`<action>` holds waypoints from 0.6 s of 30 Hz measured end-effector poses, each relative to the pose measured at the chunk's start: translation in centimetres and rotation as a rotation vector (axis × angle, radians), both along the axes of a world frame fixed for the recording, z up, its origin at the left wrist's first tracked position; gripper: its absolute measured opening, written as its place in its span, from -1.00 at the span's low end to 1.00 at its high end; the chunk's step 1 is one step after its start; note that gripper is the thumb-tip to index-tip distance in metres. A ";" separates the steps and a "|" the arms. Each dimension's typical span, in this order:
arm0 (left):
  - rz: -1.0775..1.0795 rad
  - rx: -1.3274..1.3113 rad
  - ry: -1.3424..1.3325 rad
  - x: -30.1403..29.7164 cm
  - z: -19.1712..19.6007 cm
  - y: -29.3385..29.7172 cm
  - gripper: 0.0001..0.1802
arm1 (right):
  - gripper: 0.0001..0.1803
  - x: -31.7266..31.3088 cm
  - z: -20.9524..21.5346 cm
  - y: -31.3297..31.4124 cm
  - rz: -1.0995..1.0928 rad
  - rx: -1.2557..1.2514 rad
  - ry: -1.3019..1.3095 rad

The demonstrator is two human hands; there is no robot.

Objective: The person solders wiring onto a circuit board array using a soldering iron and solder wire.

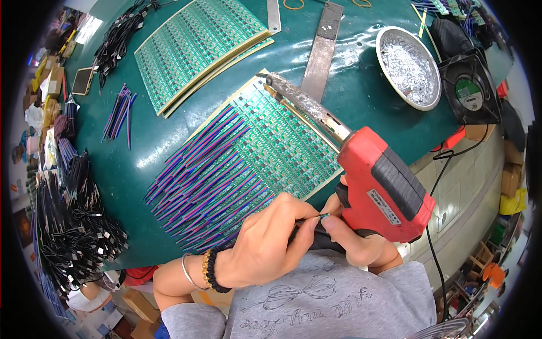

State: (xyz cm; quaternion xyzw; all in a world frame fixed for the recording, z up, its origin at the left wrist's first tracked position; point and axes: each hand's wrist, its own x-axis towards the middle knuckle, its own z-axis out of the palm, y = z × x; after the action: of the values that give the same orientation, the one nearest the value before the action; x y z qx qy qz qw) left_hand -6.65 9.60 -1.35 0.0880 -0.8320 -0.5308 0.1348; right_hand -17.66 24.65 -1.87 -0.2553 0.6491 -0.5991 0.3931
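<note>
Close in front of my chest, my left hand pinches a thin dark wire between thumb and finger. The thumb of my right hand meets the same wire at its short visible end. That right hand also grips the handle of a red and black soldering gun, whose long metal barrel points to the far left. The barrel tip lies over the far edge of a green circuit board panel. Rows of blue, red and black wires stretch across the panel's left part and past its edge.
A stack of circuit board panels stands at the far left, beside loose wires and a phone. A bowl of silvery scraps and a fan stand on the right. Black USB cables pile up at left; a metal bar lies behind.
</note>
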 end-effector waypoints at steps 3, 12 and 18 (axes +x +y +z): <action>0.001 -0.034 0.010 0.1 -0.1 0.1 -0.79 | -0.87 0.1 -0.3 0.0 -0.010 -0.067 0.070; -0.020 -0.053 -0.042 0.0 0.2 -0.2 -0.80 | -0.44 0.2 -4.2 2.8 0.034 -0.115 0.275; -0.019 -0.139 -0.033 -0.1 0.2 -0.6 -0.84 | -0.33 -0.3 -3.4 1.8 0.096 -0.138 0.637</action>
State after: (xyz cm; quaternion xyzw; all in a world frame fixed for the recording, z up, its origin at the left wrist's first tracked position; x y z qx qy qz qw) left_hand -6.74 8.97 -1.14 0.0796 -0.8697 -0.4716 0.1217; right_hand -17.99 26.50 -5.27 -0.4863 0.6846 -0.5123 0.1800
